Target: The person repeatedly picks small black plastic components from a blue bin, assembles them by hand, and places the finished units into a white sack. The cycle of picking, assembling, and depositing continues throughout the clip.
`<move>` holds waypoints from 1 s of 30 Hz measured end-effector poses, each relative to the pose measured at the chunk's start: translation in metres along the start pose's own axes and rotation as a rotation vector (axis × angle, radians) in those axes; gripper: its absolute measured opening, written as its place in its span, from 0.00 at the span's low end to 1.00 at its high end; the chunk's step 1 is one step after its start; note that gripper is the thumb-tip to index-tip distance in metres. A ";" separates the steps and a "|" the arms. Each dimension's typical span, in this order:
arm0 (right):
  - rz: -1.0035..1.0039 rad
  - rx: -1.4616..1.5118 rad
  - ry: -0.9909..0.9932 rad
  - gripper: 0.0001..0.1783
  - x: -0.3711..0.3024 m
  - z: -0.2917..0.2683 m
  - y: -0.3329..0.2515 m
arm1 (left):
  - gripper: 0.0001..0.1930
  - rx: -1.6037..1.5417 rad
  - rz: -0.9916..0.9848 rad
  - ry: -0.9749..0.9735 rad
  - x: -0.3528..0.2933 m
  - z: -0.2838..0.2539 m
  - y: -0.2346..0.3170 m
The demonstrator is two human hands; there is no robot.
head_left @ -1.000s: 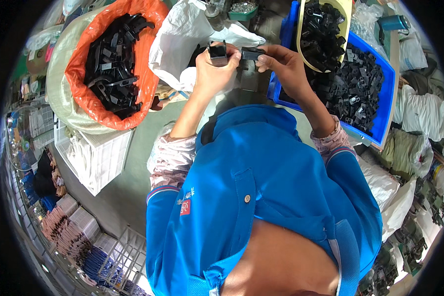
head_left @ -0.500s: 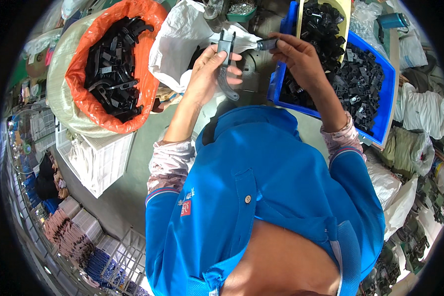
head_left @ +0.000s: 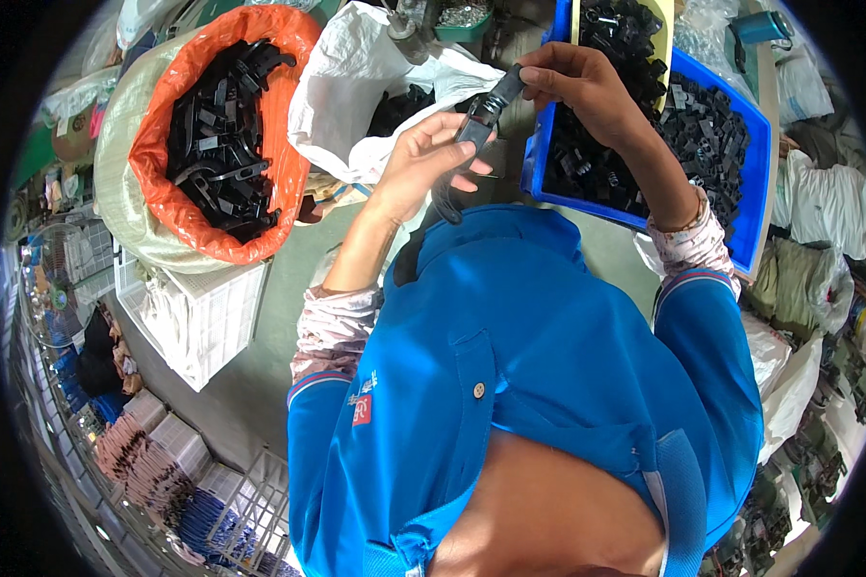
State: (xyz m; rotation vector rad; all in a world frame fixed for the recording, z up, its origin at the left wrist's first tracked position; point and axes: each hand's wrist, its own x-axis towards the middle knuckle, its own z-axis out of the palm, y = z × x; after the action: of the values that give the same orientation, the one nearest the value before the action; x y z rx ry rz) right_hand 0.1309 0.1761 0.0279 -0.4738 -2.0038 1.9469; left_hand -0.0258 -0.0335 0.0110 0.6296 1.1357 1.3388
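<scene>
My left hand [head_left: 416, 165] is wrapped round a curved black plastic handle [head_left: 446, 200], its hooked tail hanging below the fingers and its forked end pointing up and right. Between thumb and fingertips, my right hand [head_left: 592, 94] pinches a small black plastic part [head_left: 508, 87]. That part meets the handle's forked end, lying in line with it. Something shiny shows where the two meet; whether they are locked together I cannot tell. Below and behind my hands, an open white sack [head_left: 332, 91] holds more black parts [head_left: 394, 108].
An orange-lined bag [head_left: 292, 135] full of black handles [head_left: 212, 144] stands at left, beside a white plastic crate [head_left: 202, 337]. At right, a blue bin [head_left: 762, 173] and a yellow tray [head_left: 672, 38] hold small black parts. A green container [head_left: 467, 31] sits at the far side.
The small part in my right hand has come to the handle's forked end, where before they were apart. The handle has tilted to the right, and my right hand has shifted slightly upward.
</scene>
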 end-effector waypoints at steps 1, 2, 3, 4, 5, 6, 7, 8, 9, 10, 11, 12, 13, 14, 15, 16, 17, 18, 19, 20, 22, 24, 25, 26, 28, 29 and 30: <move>-0.002 -0.016 -0.008 0.16 0.000 -0.001 0.000 | 0.16 -0.003 -0.007 -0.005 0.000 0.001 -0.001; -0.004 -0.032 -0.016 0.17 0.000 -0.001 0.000 | 0.15 -0.006 -0.014 -0.011 -0.001 0.001 -0.002; -0.003 -0.047 -0.028 0.17 -0.001 -0.001 -0.002 | 0.15 -0.010 -0.021 -0.016 -0.001 0.002 -0.004; -0.003 -0.062 -0.040 0.17 -0.001 -0.001 -0.004 | 0.15 -0.015 -0.023 -0.014 -0.001 0.004 -0.005; -0.002 -0.076 -0.053 0.18 -0.001 -0.001 -0.004 | 0.15 -0.019 -0.024 -0.013 -0.001 0.005 -0.006; -0.002 -0.074 -0.050 0.17 -0.001 -0.001 -0.004 | 0.15 -0.024 -0.024 -0.011 0.000 0.006 -0.007; -0.002 -0.072 -0.048 0.17 -0.001 -0.001 -0.003 | 0.16 -0.032 -0.023 -0.011 0.000 0.006 -0.008; -0.002 -0.070 -0.045 0.17 -0.001 -0.001 -0.003 | 0.16 -0.041 -0.023 -0.011 0.000 0.006 -0.009; 0.008 -0.070 -0.044 0.17 -0.002 -0.001 -0.002 | 0.17 -0.049 -0.023 -0.009 0.000 0.007 -0.010; 0.019 -0.071 -0.043 0.16 -0.003 -0.002 -0.001 | 0.17 -0.059 -0.026 -0.004 0.001 0.008 -0.011; 0.029 -0.072 -0.041 0.16 -0.003 -0.002 0.000 | 0.18 -0.070 -0.029 0.002 0.001 0.008 -0.011; 0.033 -0.078 -0.049 0.16 -0.004 -0.002 0.000 | 0.19 -0.080 -0.033 0.007 0.000 0.010 -0.012; 0.036 -0.083 -0.057 0.15 -0.004 -0.003 -0.001 | 0.19 -0.093 -0.035 0.010 0.000 0.011 -0.012; 0.040 -0.089 -0.065 0.15 -0.004 -0.003 -0.001 | 0.20 -0.106 -0.037 0.013 -0.001 0.012 -0.013; 0.040 -0.103 -0.072 0.15 -0.004 -0.003 -0.002 | 0.21 -0.118 -0.038 0.016 -0.001 0.013 -0.013; 0.039 -0.117 -0.079 0.15 -0.004 -0.003 -0.003 | 0.21 -0.125 -0.043 0.013 -0.001 0.013 -0.015; 0.039 -0.130 -0.086 0.15 -0.003 -0.003 -0.004 | 0.22 -0.132 -0.048 0.011 -0.001 0.013 -0.017; 0.037 -0.145 -0.094 0.15 -0.003 -0.003 -0.004 | 0.22 -0.137 -0.054 0.008 -0.001 0.013 -0.018; 0.036 -0.159 -0.103 0.15 -0.003 -0.004 -0.004 | 0.22 -0.140 -0.057 0.007 -0.001 0.013 -0.018; 0.034 -0.173 -0.112 0.15 -0.002 -0.004 -0.004 | 0.22 -0.142 -0.060 0.006 -0.001 0.012 -0.018; 0.047 -0.166 -0.114 0.15 -0.002 -0.004 -0.002 | 0.22 -0.144 -0.065 0.002 -0.001 0.012 -0.018; 0.057 -0.159 -0.121 0.15 0.000 -0.005 0.000 | 0.22 -0.144 -0.069 -0.003 -0.001 0.012 -0.018; 0.059 -0.155 -0.126 0.15 0.001 -0.005 0.001 | 0.22 -0.143 -0.065 -0.004 0.000 0.012 -0.018; 0.062 -0.151 -0.131 0.15 0.002 -0.005 0.002 | 0.22 -0.143 -0.060 -0.005 0.000 0.012 -0.018; 0.063 -0.142 -0.144 0.15 0.003 -0.004 0.003 | 0.21 -0.134 -0.043 -0.006 -0.001 0.012 -0.017; 0.064 -0.137 -0.150 0.15 0.003 -0.004 0.004 | 0.21 -0.125 -0.031 -0.007 -0.001 0.014 -0.016; 0.067 -0.121 -0.155 0.15 0.003 -0.003 0.005 | 0.21 -0.115 -0.021 -0.010 0.000 0.015 -0.016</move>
State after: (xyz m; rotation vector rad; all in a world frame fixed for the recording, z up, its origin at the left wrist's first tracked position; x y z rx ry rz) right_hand 0.1294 0.1805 0.0226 -0.4359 -2.2386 1.9641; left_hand -0.0061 -0.0335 0.0025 0.5386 1.0461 1.3713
